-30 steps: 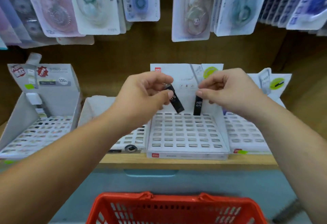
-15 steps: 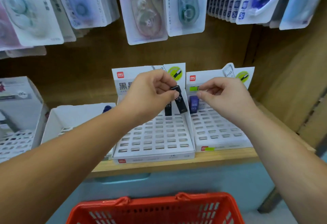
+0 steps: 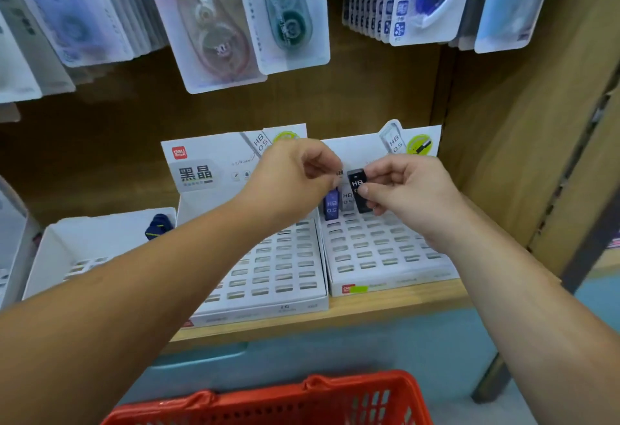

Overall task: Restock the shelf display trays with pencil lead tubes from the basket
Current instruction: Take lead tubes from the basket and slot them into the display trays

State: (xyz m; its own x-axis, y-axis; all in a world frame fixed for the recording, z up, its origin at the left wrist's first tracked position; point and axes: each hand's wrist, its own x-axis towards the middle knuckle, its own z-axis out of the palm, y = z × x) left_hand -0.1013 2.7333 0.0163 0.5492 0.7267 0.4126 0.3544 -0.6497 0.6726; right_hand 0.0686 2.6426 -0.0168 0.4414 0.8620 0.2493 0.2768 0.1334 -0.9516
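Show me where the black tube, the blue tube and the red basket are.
black tube (image 3: pixel 355 183), head view, on its label.
blue tube (image 3: pixel 331 206), head view, on its front.
red basket (image 3: pixel 362 382), head view, on its far rim.

Left hand (image 3: pixel 295 179), right hand (image 3: pixel 409 196) bare; forearms (image 3: pixel 134 307) unsleeved.

A black lead tube (image 3: pixel 356 189) is pinched by the right hand (image 3: pixel 406 196), a dark tube (image 3: pixel 339 173) by the left hand (image 3: pixel 292 183). Under the fingers, a blue tube (image 3: pixel 331 206) and a grey tube (image 3: pixel 347 199) are stood in a tray (image 3: pixel 402 281).
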